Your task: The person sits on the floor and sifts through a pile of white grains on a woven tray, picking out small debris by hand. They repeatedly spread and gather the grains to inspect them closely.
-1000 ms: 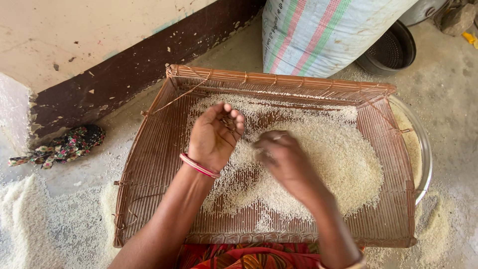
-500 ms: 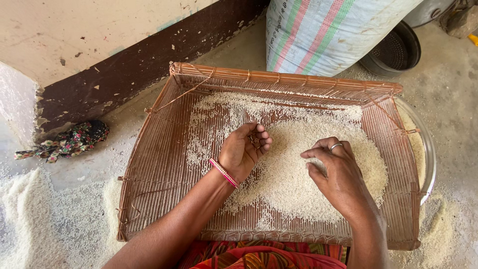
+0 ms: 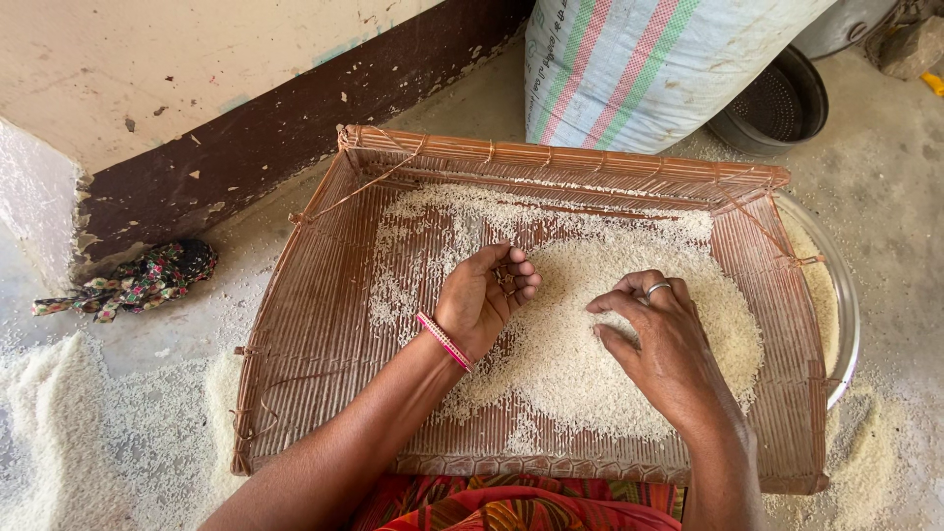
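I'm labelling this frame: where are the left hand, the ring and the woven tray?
left hand (image 3: 482, 295), head view, on the cupped palm.
ring (image 3: 657, 289), head view, on the silver band.
woven tray (image 3: 315, 324), head view, on its bare left part.

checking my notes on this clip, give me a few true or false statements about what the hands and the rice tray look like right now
1. The left hand is cupped palm up with small dark bits in it. True.
2. The right hand rests on the rice. True.
3. The woven tray is empty. False: rice covers much of it.
4. The ring is on the left hand. False: it is on the right hand.
5. A striped sack stands beyond the tray. True.
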